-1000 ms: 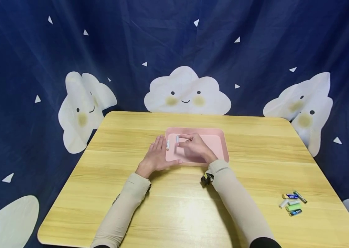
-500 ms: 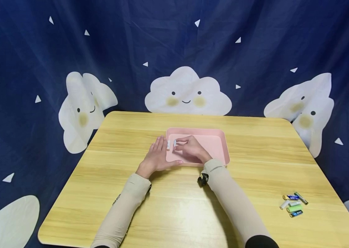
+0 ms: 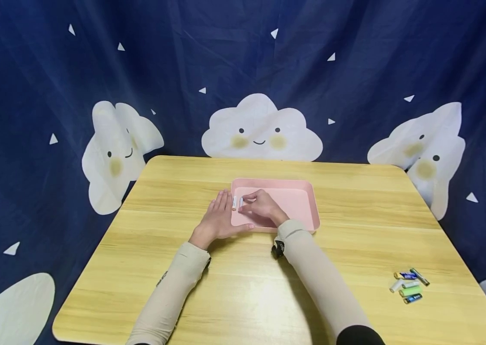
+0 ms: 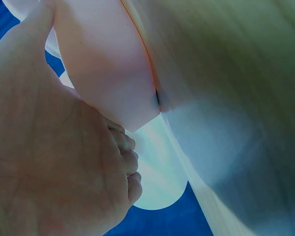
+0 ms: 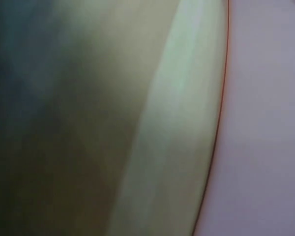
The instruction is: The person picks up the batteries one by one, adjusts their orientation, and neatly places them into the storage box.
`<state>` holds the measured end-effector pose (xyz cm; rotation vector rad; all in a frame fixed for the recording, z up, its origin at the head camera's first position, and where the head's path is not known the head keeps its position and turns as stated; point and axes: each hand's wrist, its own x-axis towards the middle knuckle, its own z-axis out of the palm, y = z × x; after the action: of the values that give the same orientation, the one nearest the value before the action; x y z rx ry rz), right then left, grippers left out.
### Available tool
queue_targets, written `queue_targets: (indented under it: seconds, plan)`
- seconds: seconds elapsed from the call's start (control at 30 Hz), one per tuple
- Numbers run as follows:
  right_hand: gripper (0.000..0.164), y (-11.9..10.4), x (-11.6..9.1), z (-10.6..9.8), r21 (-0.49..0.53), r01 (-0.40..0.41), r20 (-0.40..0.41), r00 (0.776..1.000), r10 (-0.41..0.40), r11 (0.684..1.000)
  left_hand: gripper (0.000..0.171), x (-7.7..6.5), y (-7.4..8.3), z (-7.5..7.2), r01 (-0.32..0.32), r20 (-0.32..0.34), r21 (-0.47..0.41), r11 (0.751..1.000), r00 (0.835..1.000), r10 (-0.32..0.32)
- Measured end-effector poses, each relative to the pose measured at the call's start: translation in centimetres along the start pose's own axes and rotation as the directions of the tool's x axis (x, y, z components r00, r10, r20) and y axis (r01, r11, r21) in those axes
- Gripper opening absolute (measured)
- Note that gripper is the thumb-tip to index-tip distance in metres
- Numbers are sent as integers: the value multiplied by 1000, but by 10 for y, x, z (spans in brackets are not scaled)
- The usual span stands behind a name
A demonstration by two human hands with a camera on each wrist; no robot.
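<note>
A shallow pink tray [image 3: 292, 201] lies on the table, its left end between my hands. My left hand [image 3: 217, 218] rests with straight fingers along the tray's left side, the thumb at its front edge. In the left wrist view that hand [image 4: 59, 147] lies against the tray's outer wall [image 4: 108, 64]. One white battery [image 3: 234, 203] lies inside the tray along its left end. Just right of it, my right hand [image 3: 262, 205] pinches a second pale battery [image 3: 240, 202] between thumb and finger, low over the tray floor. Only the tray wall [image 5: 265, 123] and table show in the right wrist view.
Several loose batteries [image 3: 410, 286], in blue, green, white and dark colours, lie in a small heap at the right of the wooden table [image 3: 161, 191]. A dark blue curtain [image 3: 174, 57] with white clouds hangs behind the table.
My right hand has moved left and down with the pinched battery, bringing it beside the battery at the tray's left end. The left hand has stayed in place.
</note>
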<state>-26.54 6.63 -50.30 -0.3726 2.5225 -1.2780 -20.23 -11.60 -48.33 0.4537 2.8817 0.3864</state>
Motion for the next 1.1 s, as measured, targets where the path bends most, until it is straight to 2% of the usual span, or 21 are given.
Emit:
queue_targets:
  seconds: [0.5, 0.77, 1.1]
  plan:
    - [53, -5, 3, 5, -131, 45, -22, 999, -49, 990, 129, -3, 3, -2, -3, -18, 3, 1000, 1000, 3]
    - [53, -8, 3, 4, -135, 40, -3, 999, -40, 990, 130, 2, 0, 1, 13, 29, 4, 1000, 1000, -13]
    - [55, -9, 4, 7, -137, 26, -8, 1000, -28, 990, 131, 4, -3, 4, 25, 37, 19, 1000, 999, -25]
